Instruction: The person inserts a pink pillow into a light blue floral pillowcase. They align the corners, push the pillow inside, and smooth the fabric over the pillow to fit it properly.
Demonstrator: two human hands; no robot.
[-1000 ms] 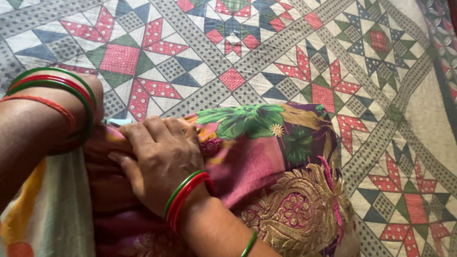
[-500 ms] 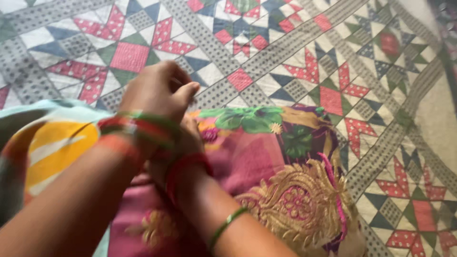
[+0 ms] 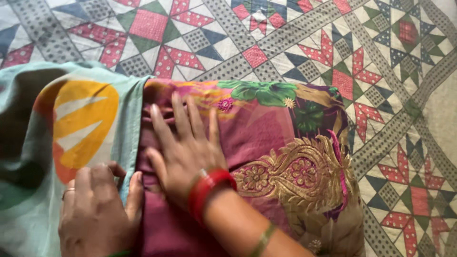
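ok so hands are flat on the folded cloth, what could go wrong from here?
1. The right hand presses the magenta embroidered cloth only near its left edge; the far side is free and might shift or crease.
2. The left hand rests where the pale green printed cloth meets it, so the two could drag together.

Folded magenta fabric [image 3: 266, 143] with gold embroidery, flat beside pale green cloth [image 3: 62, 128] with orange print

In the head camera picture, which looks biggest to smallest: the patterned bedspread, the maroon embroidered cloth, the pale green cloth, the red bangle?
1. Patterned bedspread
2. Maroon embroidered cloth
3. Pale green cloth, cut off by the frame, so unsure against the maroon
4. Red bangle
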